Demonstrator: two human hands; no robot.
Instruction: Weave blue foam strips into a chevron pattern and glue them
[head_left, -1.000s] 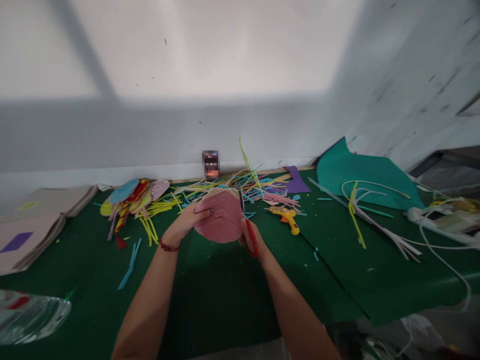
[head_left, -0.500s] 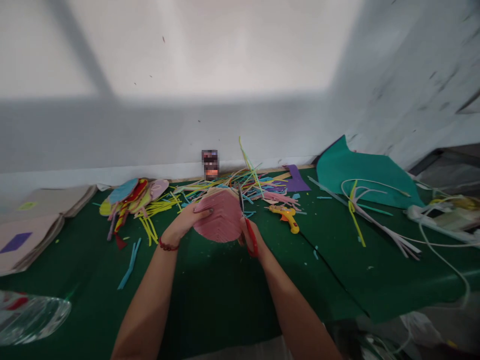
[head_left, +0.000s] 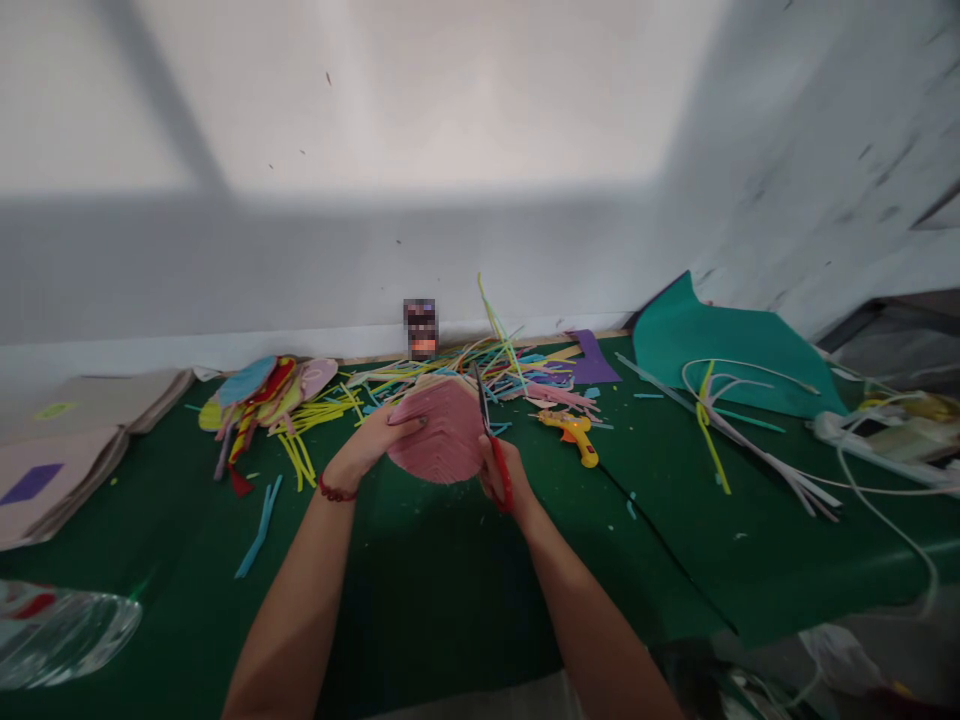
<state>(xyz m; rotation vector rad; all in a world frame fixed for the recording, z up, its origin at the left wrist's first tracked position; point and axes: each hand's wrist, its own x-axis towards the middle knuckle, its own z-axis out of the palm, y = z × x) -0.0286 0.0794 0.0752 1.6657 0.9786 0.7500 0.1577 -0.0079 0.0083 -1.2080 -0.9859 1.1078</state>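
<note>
A round pink felt-like piece with ridged lines across its face is pinched at its left edge by my left hand, thumb on top. A red beaded bracelet circles that wrist. In my right hand are red-handled scissors, their dark blades pointing away from me along the right edge of the pink piece. My right fingers are partly hidden behind the handles and the piece. Just beyond lies a heap of coloured strips. A yellow hot glue gun rests to the right of my right hand.
Colourful round felt pieces lie left, near stacked pale sheets. A clear plastic bottle is at the near left. A phone-like object leans on the wall. At right are a teal sheet and a white power strip with cables.
The scissors have shifted very slightly in my right hand along the pink piece's right edge, and their blades look a little different in angle. My left hand keeps its hold.
</note>
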